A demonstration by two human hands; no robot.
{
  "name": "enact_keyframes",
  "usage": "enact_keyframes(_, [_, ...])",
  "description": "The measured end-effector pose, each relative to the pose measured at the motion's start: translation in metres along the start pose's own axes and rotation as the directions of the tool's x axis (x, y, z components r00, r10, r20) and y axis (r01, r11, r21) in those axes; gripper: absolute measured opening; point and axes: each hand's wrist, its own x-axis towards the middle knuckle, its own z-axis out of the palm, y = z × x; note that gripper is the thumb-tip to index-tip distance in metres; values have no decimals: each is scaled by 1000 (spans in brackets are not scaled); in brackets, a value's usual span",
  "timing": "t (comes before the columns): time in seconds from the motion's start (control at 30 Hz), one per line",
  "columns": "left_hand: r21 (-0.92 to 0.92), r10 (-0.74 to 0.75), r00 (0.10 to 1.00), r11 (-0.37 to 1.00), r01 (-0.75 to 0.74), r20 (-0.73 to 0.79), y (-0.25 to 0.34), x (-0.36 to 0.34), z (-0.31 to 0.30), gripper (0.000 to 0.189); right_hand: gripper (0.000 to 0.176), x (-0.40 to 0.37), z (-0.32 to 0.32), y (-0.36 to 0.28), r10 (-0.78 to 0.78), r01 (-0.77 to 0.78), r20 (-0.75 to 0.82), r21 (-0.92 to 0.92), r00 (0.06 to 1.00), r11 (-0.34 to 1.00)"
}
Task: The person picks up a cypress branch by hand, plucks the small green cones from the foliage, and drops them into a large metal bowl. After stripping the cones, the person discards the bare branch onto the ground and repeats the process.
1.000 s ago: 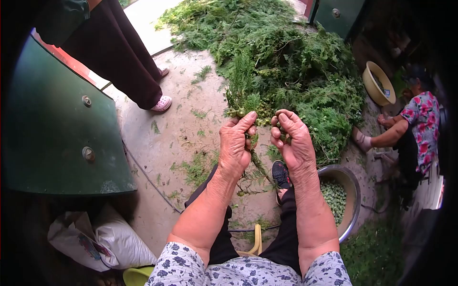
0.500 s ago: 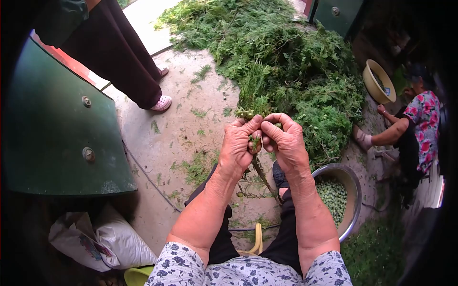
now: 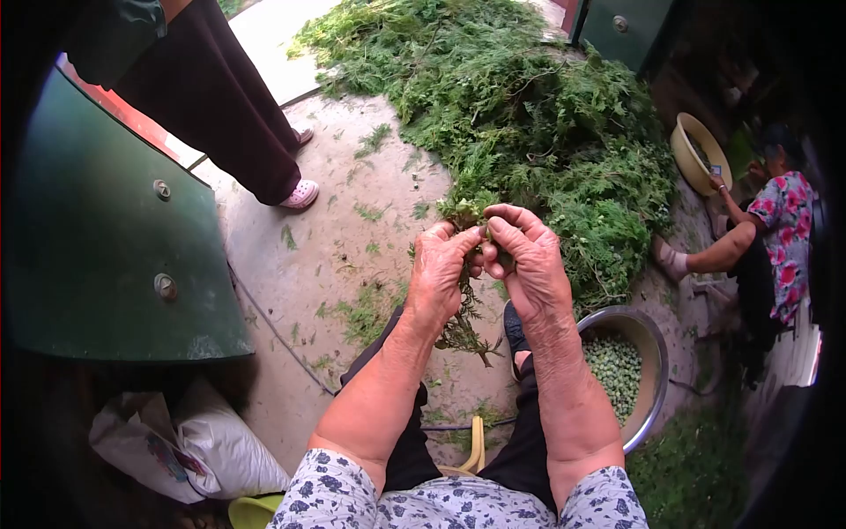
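Note:
My left hand (image 3: 438, 271) is closed around a green conifer sprig (image 3: 465, 210), whose leafy tip with small pale-green cones pokes out above the fingers. Its darker stem and lower leaves hang beneath the hand. My right hand (image 3: 534, 264) meets it at the same height, thumb and curled fingers pinched together against the sprig. Whatever lies between those right fingertips is too small and covered to make out. By my right forearm stands a metal basin (image 3: 653, 353) holding many small round green cones (image 3: 614, 375).
A big heap of cut conifer branches (image 3: 529, 132) spreads in front. At left, a person in dark trousers (image 3: 238, 115) stands near a green panel (image 3: 115, 238). White sacks (image 3: 231, 445) lie lower left. At right sits another person (image 3: 782, 238) beside a yellow basin (image 3: 686, 150).
The sprig between my hands has shifted; its tall leafy top no longer stands up, and leaves hang lower. My right fingers have shifted slightly. The seated person's hand has reached the yellow basin.

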Motion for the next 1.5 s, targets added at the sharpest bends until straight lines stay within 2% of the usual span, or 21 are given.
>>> enact_keyframes(0.1, [53,-9,997,999,13,-75,3,-5,8,14,15,6,-12,-6,-146,127,-120,-149,982,981])
enact_keyframes(0.13, [52,-10,997,999,14,-72,3,-6,9,14,20,7,-15,-8,-186,156,-100,-254,977,955])
enact_keyframes(0.17, [76,15,999,997,-12,-40,3,-7,10,15,20,6,-14,-8,-189,158,-102,-254,977,954])
enact_keyframes(0.23, [102,38,999,994,-37,-5,5,-9,13,16,27,2,-8,-4,-150,103,-61,-476,987,873])
enact_keyframes(0.3, [326,23,999,945,-32,32,8,-11,15,19,32,4,-7,5,-185,123,-84,-479,979,869])
enact_keyframes(0.37, [315,38,999,948,-42,21,6,-10,15,19,30,8,-10,5,-249,155,-75,-603,966,783])
enact_keyframes(0.43, [169,27,999,985,-31,29,3,-8,12,17,25,6,-5,0,-222,127,-117,-534,968,836])
enact_keyframes(0.5, [192,38,999,981,-37,-2,4,-8,10,17,19,9,-11,0,-36,-1,-112,-319,993,948])
enact_keyframes(0.57, [215,51,998,976,-43,-32,5,-9,11,17,13,6,-3,-1,-38,0,-123,-293,992,956])
enact_keyframes(0.63, [168,59,996,985,-46,-74,7,-12,11,13,13,3,5,0,-136,67,-114,-474,984,878])
enact_keyframes(0.77, [244,171,973,961,-130,-154,8,-14,16,11,13,4,1,0,-207,127,-50,-646,977,753])
enact_keyframes(0.87, [303,217,968,937,-172,-123,7,-12,11,9,13,6,-10,-4,64,-88,-79,-355,995,931])
enact_keyframes(0.9, [215,177,975,966,-145,-137,6,-7,8,10,13,8,-13,-5,63,-87,-79,-355,995,931])
enact_keyframes(0.97, [123,132,980,986,-115,-147,7,-5,4,11,13,9,-18,-6,181,-182,-23,-112,983,977])
enact_keyframes(1.0, [104,71,987,993,-56,-144,13,-7,4,11,15,9,-21,-7,177,-175,49,-26,983,984])
enact_keyframes(1.1, [44,-1,987,999,8,-161,17,-10,8,10,17,10,-19,-6,85,-84,0,123,996,989])
enact_keyframes(1.17, [-27,-51,983,999,47,-174,15,-7,5,8,21,8,-15,-8,100,-95,-36,124,994,988])
enact_keyframes(1.3, [-4,-19,987,1000,19,-162,12,-4,4,8,22,7,-16,-2,110,-108,-43,35,993,993])
enact_keyframes(1.37, [-13,-3,993,1000,1,-118,12,-7,8,8,20,6,-14,2,61,-68,-96,-72,994,995])
enact_keyframes(1.43, [-6,10,995,1000,-10,-95,9,-6,7,9,23,8,-13,10,-11,5,-63,-93,998,996])
enact_keyframes(1.5, [1,23,997,1000,-23,-72,7,-6,7,10,26,5,-5,10,-183,164,-29,-317,983,934])
